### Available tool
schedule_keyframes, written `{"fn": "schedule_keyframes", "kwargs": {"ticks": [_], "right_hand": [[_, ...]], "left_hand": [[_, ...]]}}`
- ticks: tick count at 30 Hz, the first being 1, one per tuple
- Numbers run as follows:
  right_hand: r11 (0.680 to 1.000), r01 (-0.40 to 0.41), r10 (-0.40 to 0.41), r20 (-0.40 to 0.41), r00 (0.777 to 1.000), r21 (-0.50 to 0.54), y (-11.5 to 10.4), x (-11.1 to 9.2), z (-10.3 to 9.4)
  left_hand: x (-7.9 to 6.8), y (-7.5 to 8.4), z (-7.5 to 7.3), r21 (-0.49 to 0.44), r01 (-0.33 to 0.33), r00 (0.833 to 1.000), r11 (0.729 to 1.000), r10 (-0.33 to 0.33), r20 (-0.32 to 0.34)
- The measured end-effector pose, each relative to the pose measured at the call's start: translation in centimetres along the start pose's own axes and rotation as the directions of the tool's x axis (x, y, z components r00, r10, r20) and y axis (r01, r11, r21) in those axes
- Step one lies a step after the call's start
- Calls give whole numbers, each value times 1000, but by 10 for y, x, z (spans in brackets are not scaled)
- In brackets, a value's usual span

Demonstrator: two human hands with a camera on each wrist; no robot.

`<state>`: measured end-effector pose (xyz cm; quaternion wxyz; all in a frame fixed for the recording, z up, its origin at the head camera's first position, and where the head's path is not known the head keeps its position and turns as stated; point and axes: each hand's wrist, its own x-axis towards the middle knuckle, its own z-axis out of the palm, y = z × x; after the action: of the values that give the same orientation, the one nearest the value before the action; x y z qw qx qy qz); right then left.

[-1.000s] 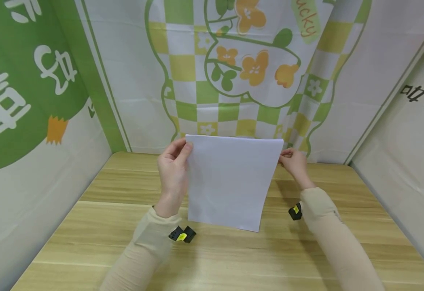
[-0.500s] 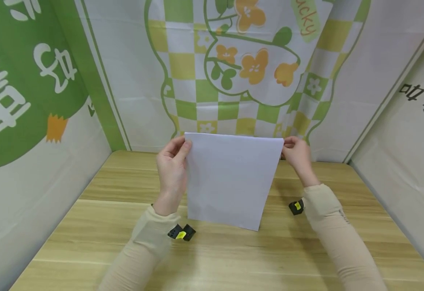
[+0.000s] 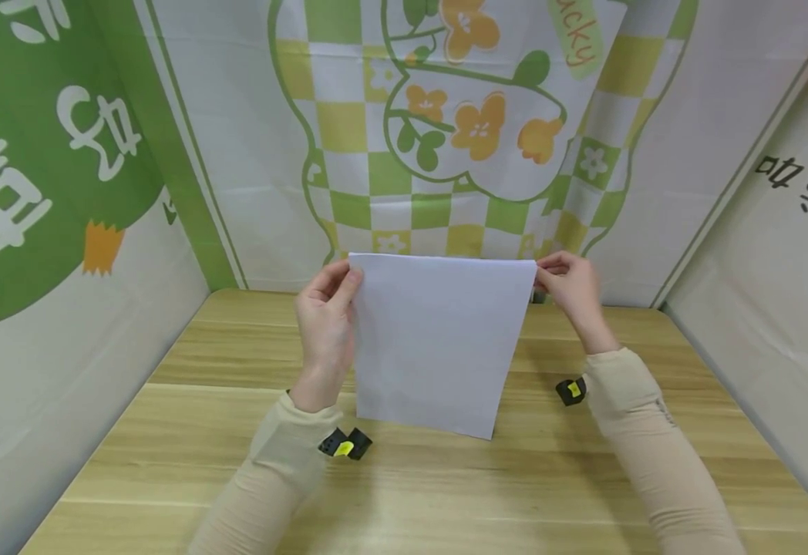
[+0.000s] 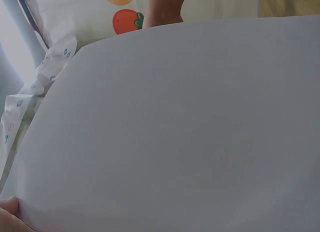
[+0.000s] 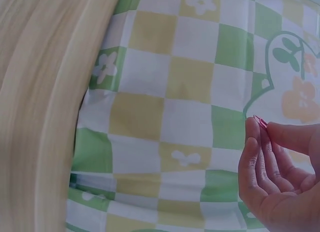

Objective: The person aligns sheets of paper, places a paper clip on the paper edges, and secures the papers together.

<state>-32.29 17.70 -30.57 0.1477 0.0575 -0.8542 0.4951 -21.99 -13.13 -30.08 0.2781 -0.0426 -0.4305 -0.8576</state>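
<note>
White paper (image 3: 439,347), seemingly a thin stack, stands upright over the table. My left hand (image 3: 324,324) grips its upper left corner, thumb on the near face. In the left wrist view the paper's surface (image 4: 175,127) fills most of the picture, with my left thumb (image 4: 9,212) at the lower left. Beside the upper right corner is my right hand (image 3: 574,297). Between its thumb and fingers it pinches a small pinkish-red paper clip (image 5: 260,121), seen in the right wrist view. Whether the clip touches the paper cannot be told.
A wood-grain table (image 3: 432,501) lies beneath both arms. Behind it hangs a green and yellow checked cloth (image 3: 432,208), and printed fabric walls stand at the left and right. Small black devices with yellow marks are at each wrist.
My right hand has risen from beside the paper's right edge to its upper right corner and shifted slightly right. My left hand and the paper have barely moved.
</note>
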Motion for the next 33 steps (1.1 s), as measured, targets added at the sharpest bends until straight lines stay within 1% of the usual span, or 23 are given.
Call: {"fn": "schedule_keyframes", "kwargs": {"ticks": [2, 8, 16, 22, 27, 33], "right_hand": [[1000, 2, -2, 1, 1000, 25, -1, 0, -2], [999, 10, -10, -2, 1000, 31, -4, -2, -8], [1000, 17, -18, -28, 999, -26, -6, -6, -17], [1000, 22, -22, -33, 999, -12, -13, -10, -23], [999, 43, -44, -42, 998, -28, -19, -13, -27], [998, 60, -61, -52, 997, -12, -23, -17, -33]], "left_hand": [[0, 0, 0, -2, 2, 1000, 1000, -2, -7], [1, 0, 1, -10, 2, 1000, 1000, -2, -18], [1, -1, 1, -14, -3, 1000, 1000, 3, -8], [1, -1, 1, -9, -5, 1000, 1000, 5, -7], [1, -1, 1, -8, -1, 1000, 1000, 1, -2], [0, -1, 3, -8, -4, 1000, 1000, 4, -5]]}}
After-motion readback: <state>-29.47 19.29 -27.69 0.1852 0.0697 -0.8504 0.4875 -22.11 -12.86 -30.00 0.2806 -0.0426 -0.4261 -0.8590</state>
